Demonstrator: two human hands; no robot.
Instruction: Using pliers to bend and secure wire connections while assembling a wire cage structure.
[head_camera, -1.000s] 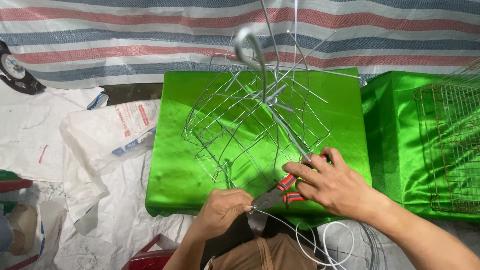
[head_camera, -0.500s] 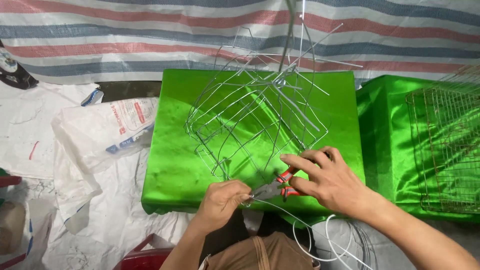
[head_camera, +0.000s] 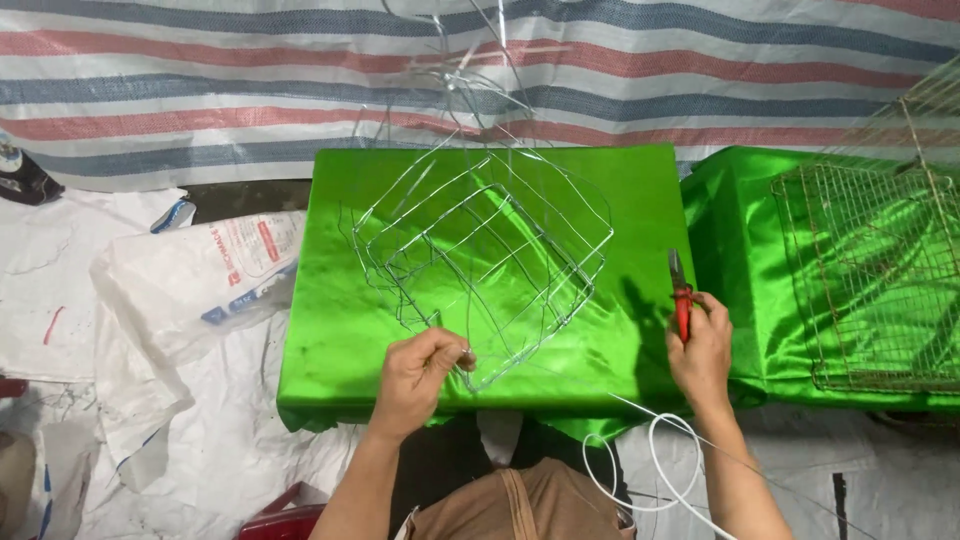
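Pinching a thin wire end, the left hand (head_camera: 418, 368) holds the wire frame (head_camera: 485, 275) at its near corner, by the front edge of the green-draped table (head_camera: 330, 380). Right hand (head_camera: 700, 350), closed around red-handled pliers (head_camera: 679, 290) pointing away, sits well apart at the table's right edge; left is nearer.

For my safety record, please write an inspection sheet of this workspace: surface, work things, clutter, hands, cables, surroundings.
Surface: green shiny cloth over a block.
Work things: wire frame on the cloth; red-handled pliers.
Clutter: white plastic bag at left; wire mesh cage on a second green block at right.
Hands: left hand pinches the frame's near corner; right hand grips the pliers, apart from the frame.
Cables: white cord loop near the lap.
Surroundings: striped tarp behind.
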